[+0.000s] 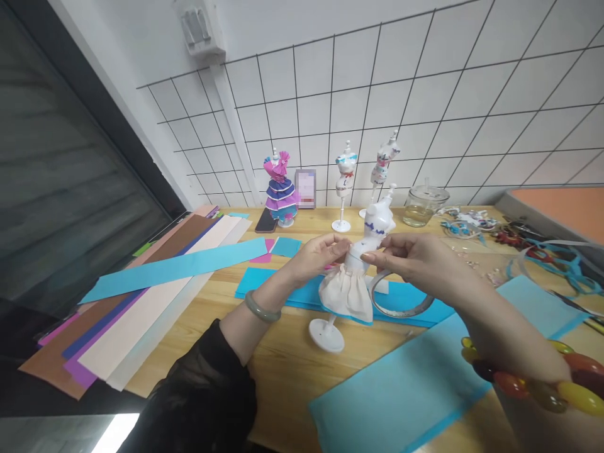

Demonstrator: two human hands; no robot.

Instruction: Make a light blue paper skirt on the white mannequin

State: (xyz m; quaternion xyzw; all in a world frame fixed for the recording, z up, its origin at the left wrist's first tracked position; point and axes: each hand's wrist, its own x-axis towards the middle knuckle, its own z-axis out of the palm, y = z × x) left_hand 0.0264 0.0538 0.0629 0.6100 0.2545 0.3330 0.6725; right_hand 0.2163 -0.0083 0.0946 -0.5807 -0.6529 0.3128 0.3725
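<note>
A small white dress form (379, 219) leans to the right on a round base, with a dark blue trim across its chest. Around its hips is a gathered cream paper skirt (346, 290) with a blue lower edge. My left hand (323, 257) pinches the waist from the left, its fingers partly hidden behind the form. At the right side of the waist, my right hand (408, 255) has thumb and fingers closed on a pale strip. A roll of tape (404, 313) hangs below that hand, seemingly joined to the strip.
Blue crepe paper (401, 384) lies in front, with more folded sheets behind. Several coloured paper strips (155, 283) are stacked at left. Behind stand a dressed form (280, 189), two other forms (346, 176), a phone (267, 221) and a glass jar (419, 206). Ribbons (547, 258) clutter the right.
</note>
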